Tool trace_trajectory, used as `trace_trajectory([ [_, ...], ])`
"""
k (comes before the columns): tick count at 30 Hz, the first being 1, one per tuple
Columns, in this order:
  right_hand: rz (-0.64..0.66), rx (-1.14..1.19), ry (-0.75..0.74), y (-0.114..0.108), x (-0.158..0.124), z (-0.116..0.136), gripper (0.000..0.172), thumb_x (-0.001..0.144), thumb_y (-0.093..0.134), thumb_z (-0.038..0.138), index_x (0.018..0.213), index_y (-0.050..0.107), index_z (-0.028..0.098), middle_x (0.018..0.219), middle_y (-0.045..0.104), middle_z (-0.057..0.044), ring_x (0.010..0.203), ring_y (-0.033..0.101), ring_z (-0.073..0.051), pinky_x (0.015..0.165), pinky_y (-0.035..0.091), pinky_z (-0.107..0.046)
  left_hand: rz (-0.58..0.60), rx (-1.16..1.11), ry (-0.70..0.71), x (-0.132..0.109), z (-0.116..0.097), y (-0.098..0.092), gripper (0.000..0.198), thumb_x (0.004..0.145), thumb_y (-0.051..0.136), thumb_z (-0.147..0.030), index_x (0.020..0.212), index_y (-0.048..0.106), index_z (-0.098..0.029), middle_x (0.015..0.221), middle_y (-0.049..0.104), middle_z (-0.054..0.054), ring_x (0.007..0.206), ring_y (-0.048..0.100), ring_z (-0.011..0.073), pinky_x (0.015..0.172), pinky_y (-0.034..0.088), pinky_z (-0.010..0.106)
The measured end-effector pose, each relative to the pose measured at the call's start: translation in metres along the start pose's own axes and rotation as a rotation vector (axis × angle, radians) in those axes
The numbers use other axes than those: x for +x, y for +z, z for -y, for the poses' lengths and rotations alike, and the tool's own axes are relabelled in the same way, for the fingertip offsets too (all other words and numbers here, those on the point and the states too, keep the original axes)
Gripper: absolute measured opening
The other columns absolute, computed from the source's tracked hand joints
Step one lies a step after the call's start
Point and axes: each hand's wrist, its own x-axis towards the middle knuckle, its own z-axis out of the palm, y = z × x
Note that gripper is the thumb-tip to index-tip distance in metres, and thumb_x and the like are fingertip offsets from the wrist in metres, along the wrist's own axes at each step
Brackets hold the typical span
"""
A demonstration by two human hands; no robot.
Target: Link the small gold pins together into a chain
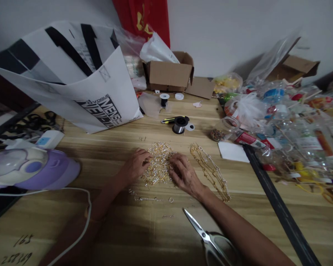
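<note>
A heap of small gold and silver chain pieces (158, 162) lies on the wooden table between both hands. My left hand (134, 165) rests at the heap's left edge, fingers loosely bent and touching it. On the opposite side, my right hand (185, 173) has its fingers apart over the heap's right edge. Neither hand visibly holds anything, though some fingertips are hidden among the pieces. Finished-looking gold and silver chains (211, 168) lie stretched out right of my right hand. Below the heap is a short chain with a ring (155, 199). Scissors (204, 234) lie open near my right forearm.
Behind the heap are a wire spool (179, 125), a yellow-black cutter (168, 120) and a cardboard box (170, 74). A large white bag (108, 99) stands back left, above a purple appliance (55, 170) with a white cable (88, 207). Plastic bottles (308, 144) crowd the right.
</note>
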Motion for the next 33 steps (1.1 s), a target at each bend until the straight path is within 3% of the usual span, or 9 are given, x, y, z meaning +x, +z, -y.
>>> trace_trajectory([
  [8,0.004,-0.024,0.026,0.0,0.0,-0.002,0.039,0.087,0.051,0.024,0.125,0.046,0.017,0.118,0.049,-0.015,0.115,0.044,-0.027,0.096,0.042,-0.048,-0.017,0.028,0.027,0.0,0.007,0.001,0.024,0.087,0.04,-0.012,0.09,0.064,-0.016,0.086,0.063,0.006,0.086,0.052,0.0201,0.081,0.04,0.033],
  [14,0.001,-0.049,0.015,0.0,0.001,-0.001,0.032,0.087,0.052,0.026,0.118,0.053,0.016,0.116,0.05,-0.014,0.116,0.044,-0.026,0.096,0.041,-0.046,-0.027,0.055,0.06,-0.001,0.009,0.005,0.032,0.084,0.04,-0.005,0.099,0.065,-0.017,0.085,0.062,0.005,0.086,0.051,0.0194,0.081,0.041,0.032],
  [17,0.009,-0.024,-0.018,-0.002,0.002,0.0,0.024,0.088,0.053,0.026,0.109,0.057,0.017,0.112,0.053,-0.013,0.116,0.045,-0.026,0.097,0.041,-0.046,0.012,0.071,0.096,-0.002,0.001,0.006,0.033,0.083,0.043,-0.004,0.102,0.066,-0.018,0.087,0.06,0.006,0.09,0.05,0.0199,0.083,0.041,0.032],
  [24,0.002,0.067,-0.044,-0.003,0.002,-0.002,0.014,0.088,0.052,0.024,0.099,0.059,0.019,0.107,0.057,-0.011,0.112,0.049,-0.024,0.095,0.042,-0.044,0.127,0.07,0.194,-0.002,-0.007,0.011,0.019,0.086,0.05,-0.015,0.089,0.068,-0.018,0.089,0.058,0.006,0.09,0.048,0.0194,0.083,0.041,0.034],
  [28,-0.027,0.08,0.002,-0.003,0.001,-0.001,0.019,0.089,0.05,0.023,0.106,0.057,0.018,0.108,0.055,-0.011,0.112,0.048,-0.023,0.094,0.043,-0.043,0.139,0.072,0.202,-0.002,-0.008,0.011,0.016,0.085,0.051,-0.014,0.087,0.067,-0.018,0.089,0.057,0.005,0.09,0.048,0.019,0.082,0.042,0.033],
  [33,-0.038,0.006,0.074,-0.002,0.002,-0.001,0.03,0.091,0.047,0.023,0.119,0.052,0.015,0.114,0.051,-0.014,0.113,0.046,-0.025,0.096,0.042,-0.045,0.085,0.141,0.213,-0.001,-0.019,0.014,0.027,0.085,0.047,-0.011,0.108,0.06,-0.018,0.112,0.055,0.008,0.105,0.046,0.0223,0.094,0.041,0.041],
])
